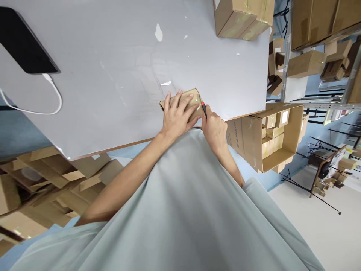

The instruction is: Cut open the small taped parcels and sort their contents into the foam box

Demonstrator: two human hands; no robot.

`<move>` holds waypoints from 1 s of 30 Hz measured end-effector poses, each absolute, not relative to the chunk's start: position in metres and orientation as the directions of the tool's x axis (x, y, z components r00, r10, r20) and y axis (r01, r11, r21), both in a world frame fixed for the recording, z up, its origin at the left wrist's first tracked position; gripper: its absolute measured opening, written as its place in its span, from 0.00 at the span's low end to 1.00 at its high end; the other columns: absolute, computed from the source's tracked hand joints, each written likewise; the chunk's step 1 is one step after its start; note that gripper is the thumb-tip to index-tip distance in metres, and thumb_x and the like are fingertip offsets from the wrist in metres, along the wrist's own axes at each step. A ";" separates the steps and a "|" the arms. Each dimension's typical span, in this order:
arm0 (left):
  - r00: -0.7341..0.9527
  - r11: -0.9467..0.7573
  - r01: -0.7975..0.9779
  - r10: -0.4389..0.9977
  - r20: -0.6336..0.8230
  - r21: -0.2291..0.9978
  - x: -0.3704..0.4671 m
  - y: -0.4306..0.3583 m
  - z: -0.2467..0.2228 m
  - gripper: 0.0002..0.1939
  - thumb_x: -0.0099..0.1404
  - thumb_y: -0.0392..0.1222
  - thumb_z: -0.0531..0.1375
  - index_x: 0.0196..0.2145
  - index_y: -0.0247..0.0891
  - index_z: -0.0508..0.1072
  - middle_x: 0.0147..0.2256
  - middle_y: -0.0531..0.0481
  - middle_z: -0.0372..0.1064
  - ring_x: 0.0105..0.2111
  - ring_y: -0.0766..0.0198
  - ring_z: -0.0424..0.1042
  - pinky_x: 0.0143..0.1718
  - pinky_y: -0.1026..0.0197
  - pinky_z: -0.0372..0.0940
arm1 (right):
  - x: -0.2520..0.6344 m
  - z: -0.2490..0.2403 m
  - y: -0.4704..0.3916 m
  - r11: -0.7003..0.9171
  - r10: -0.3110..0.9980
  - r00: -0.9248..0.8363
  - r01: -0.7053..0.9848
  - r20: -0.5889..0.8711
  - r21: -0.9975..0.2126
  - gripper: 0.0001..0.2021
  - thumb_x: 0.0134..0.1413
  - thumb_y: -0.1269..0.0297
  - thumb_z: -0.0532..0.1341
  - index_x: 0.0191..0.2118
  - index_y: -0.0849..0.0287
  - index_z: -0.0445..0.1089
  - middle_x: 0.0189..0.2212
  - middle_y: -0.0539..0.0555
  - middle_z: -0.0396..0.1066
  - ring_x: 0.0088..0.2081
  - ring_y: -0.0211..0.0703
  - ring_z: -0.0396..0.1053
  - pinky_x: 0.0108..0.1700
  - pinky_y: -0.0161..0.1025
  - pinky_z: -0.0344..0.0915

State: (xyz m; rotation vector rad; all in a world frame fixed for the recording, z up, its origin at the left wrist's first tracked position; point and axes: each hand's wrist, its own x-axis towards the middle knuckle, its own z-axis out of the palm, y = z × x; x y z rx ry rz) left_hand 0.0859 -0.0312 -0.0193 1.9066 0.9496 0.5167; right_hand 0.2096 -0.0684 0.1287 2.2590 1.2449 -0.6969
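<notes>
A small cardboard box [194,97] with clear tape lies near the front edge of the grey-white table [113,75]. Across its top my left hand [177,114] is spread, gripping it against the tabletop, and covers much of it. My right hand [214,126] is closed around a black and red box cutter [204,108]. The cutter's red front end meets the taped right end of the box. Its blade is too small to make out.
A black phone [25,41] with a white cable [58,94] lies at the left. Taped cartons [242,19] stand at the back right. Beside the table's right edge is an open carton [248,139] holding smaller boxes. Cardboard pieces [56,169] are piled at lower left.
</notes>
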 end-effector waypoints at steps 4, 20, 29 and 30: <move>0.643 -0.349 0.422 0.766 -0.005 0.837 0.089 -0.034 -0.025 0.23 0.81 0.59 0.59 0.65 0.50 0.80 0.73 0.43 0.72 0.81 0.35 0.58 0.83 0.24 0.36 | 0.203 0.147 -0.074 -0.485 0.567 0.502 0.844 -0.653 0.227 0.24 0.85 0.67 0.47 0.76 0.60 0.65 0.53 0.66 0.84 0.52 0.55 0.85 0.51 0.42 0.77; 0.638 -0.341 0.380 0.769 0.023 0.860 0.089 -0.037 -0.031 0.23 0.83 0.57 0.56 0.64 0.48 0.81 0.74 0.41 0.71 0.81 0.36 0.57 0.83 0.25 0.37 | 0.202 0.160 -0.097 -0.539 0.496 0.543 0.805 -0.678 0.250 0.23 0.86 0.64 0.48 0.76 0.57 0.66 0.53 0.64 0.86 0.51 0.58 0.85 0.52 0.45 0.74; 0.625 -0.371 0.436 0.781 0.021 0.819 0.090 -0.033 -0.035 0.20 0.82 0.56 0.59 0.62 0.51 0.82 0.74 0.44 0.72 0.80 0.38 0.60 0.83 0.24 0.40 | 0.219 0.142 -0.092 -0.508 0.515 0.467 0.842 -0.719 0.183 0.25 0.86 0.63 0.47 0.78 0.60 0.61 0.53 0.66 0.86 0.52 0.57 0.85 0.53 0.44 0.75; 0.622 -0.378 0.450 0.783 0.019 0.809 0.090 -0.033 -0.035 0.19 0.82 0.55 0.59 0.61 0.51 0.82 0.73 0.45 0.72 0.80 0.38 0.61 0.83 0.24 0.41 | 0.221 0.144 -0.095 -0.491 0.506 0.448 0.852 -0.737 0.181 0.25 0.86 0.62 0.47 0.77 0.60 0.62 0.52 0.66 0.86 0.52 0.57 0.85 0.53 0.44 0.76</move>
